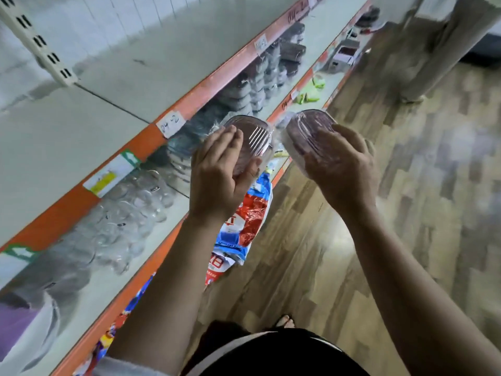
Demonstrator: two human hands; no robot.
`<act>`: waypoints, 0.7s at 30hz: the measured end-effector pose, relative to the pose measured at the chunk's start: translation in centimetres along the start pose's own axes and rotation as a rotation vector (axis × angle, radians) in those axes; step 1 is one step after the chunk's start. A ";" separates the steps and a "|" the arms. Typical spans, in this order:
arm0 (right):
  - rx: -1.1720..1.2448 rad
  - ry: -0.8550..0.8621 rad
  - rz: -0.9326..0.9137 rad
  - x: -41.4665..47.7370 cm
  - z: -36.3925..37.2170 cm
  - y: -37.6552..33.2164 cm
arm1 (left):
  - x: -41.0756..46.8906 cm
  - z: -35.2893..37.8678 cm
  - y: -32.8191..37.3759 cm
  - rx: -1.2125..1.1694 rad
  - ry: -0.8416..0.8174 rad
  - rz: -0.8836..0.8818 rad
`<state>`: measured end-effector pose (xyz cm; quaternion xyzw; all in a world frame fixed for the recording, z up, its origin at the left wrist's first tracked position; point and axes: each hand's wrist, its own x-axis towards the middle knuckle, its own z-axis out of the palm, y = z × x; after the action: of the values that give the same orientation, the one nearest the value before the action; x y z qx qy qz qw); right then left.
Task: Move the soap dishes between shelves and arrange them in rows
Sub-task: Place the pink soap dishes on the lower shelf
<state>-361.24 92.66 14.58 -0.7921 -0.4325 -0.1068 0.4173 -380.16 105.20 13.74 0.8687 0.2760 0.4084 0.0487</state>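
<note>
While I stand facing the shelving, my left grip (217,169) curls round one wrapped soap dish (254,134), thumb under and fingers over. My right grip (341,164) clasps a second soap dish (305,128) likewise. Both are held in the air, just beside each other, out from the orange-edged top shelf (122,85) and above the wooden floor (393,213).
</note>
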 end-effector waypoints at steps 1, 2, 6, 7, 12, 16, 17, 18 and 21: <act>0.002 -0.015 -0.003 1.3 0.1 1.2 | 1.0 1.2 0.3 0.009 -0.002 -0.008; 0.001 -0.027 -0.005 2.6 0.2 2.2 | 1.9 2.3 0.6 0.017 -0.010 -0.015; -0.002 -0.013 -0.003 7.6 1.8 5.7 | 6.0 6.9 0.5 0.056 -0.031 -0.021; -0.004 -0.008 -0.003 9.1 2.4 6.7 | 7.2 8.2 0.3 0.059 -0.030 -0.020; -0.002 -0.006 0.005 17.0 5.6 11.9 | 13.7 15.9 -1.4 0.050 -0.033 0.008; -0.004 0.002 0.010 24.0 7.7 16.0 | 19.5 22.1 -2.1 0.001 -0.062 -0.004; -0.006 0.014 0.008 25.5 8.1 16.9 | 20.8 23.5 -2.1 -0.011 -0.070 0.004; -0.013 0.028 0.011 27.1 8.5 17.8 | 22.0 24.9 -2.2 -0.018 -0.076 0.014; -0.031 0.044 0.028 31.6 9.8 20.5 | 25.4 28.8 -2.8 -0.030 -0.101 0.002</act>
<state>-328.16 113.12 13.50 -0.8018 -0.4104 -0.1252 0.4160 -347.13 124.84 11.17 0.8877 0.2660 0.3683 0.0751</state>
